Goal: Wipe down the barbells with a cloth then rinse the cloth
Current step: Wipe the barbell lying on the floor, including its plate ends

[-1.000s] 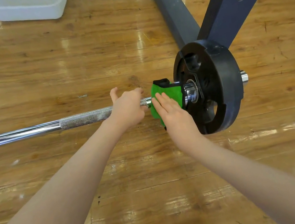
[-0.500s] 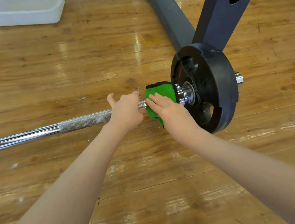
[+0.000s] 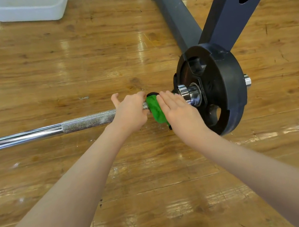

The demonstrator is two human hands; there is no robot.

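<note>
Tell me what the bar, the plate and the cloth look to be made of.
Bar: bright polished metal, likely chromed steel, mirror reflections; a duller knurled grip section.
Plate: matte black, probably rubber or a coating over metal; dull sheen, scuffed rim, moulded grip holes.
Cloth: soft green fabric with a dark edge, creased under the right hand; the weave is not visible.

One camera, worn on the head, looks forward and steeply down at the wooden floor [image 3: 96, 62] from close above; both forearms enter from 6 o'clock toward the centre.
</note>
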